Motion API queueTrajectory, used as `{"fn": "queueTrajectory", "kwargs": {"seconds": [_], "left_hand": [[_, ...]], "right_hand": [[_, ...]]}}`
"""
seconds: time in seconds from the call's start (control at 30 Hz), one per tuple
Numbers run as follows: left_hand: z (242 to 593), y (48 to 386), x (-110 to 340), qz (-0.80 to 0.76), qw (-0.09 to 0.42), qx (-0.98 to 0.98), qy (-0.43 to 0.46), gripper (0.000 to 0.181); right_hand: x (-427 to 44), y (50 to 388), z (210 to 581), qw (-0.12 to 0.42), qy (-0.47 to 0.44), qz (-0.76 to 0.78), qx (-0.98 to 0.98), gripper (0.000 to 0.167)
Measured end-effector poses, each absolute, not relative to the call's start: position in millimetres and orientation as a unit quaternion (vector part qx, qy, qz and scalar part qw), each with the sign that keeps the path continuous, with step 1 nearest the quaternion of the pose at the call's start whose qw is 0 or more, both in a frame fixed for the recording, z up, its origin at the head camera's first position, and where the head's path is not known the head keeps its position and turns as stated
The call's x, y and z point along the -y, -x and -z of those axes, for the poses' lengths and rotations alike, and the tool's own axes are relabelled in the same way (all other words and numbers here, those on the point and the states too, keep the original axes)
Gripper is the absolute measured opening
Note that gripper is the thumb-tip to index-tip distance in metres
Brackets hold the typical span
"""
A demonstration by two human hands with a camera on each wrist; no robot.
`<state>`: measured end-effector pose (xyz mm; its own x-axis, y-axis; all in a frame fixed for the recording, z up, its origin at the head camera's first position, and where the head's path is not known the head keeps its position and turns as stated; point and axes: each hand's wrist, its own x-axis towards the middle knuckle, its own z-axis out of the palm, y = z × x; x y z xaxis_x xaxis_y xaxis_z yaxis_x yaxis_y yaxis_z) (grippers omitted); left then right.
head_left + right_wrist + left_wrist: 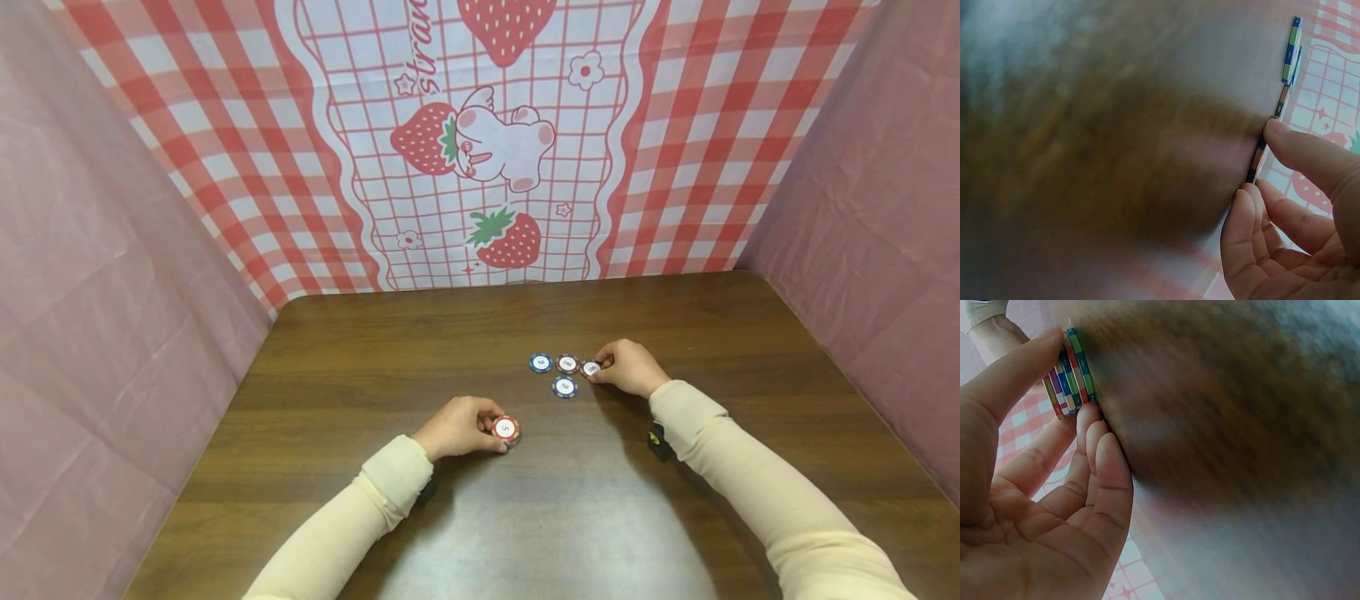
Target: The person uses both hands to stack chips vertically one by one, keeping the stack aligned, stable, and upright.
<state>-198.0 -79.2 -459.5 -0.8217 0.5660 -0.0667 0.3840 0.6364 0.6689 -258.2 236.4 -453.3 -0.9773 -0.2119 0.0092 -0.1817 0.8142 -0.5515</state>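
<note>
Left hand [461,425]: nearest thing to my left wrist camera. Thumb on one side, fingers on the other, pinching a chip stack [506,428].
Chip stack: flat, low on the table, left of centre of my head view's right half and closer to the person than the other chips. Top chip red-rimmed, white middle, marked 5. From the wrist I see several edges: green, red, blue, purple. Cannot tell if the bottom one touches wood.
Right hand [630,367]: thumb and fingers pinch one dark chip [591,368] by its rim. Edge reads black and orange on my right wrist feed.
Dark chip: at the right end of the row, just beside a brown chip [567,363].
Row: brown chip in the middle, blue chip [540,362] to its left, both flat.
Lower chip [565,387]: blue rim, white middle, flat, just below the brown chip on the person's side.
Sleeves [337,525]: cream, both arms.
Table [337,358]: brown wood grain, glare near the person.
Backdrop cloth [682,183]: red-and-white checks, strawberries, cartoon animal lying sideways.
Side curtains [112,292]: pink, left and right.
</note>
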Motion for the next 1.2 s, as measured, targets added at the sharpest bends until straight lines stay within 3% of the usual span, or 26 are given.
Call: {"fn": "queueTrajectory", "kwargs": {"seconds": [0.4,1.2], "left_hand": [[458.4,198.1,78.8,-0.335,0.144,-0.894,-0.26,0.034],[457.9,197.3,79.3,-0.337,0.139,-0.893,-0.263,0.033]], "right_hand": [[-238.2,257.8,456.2,0.017,0.108,0.285,-0.952,0.02],[-235.9,249.7,455.8,-0.012,0.102,0.384,-0.917,0.033]]}}
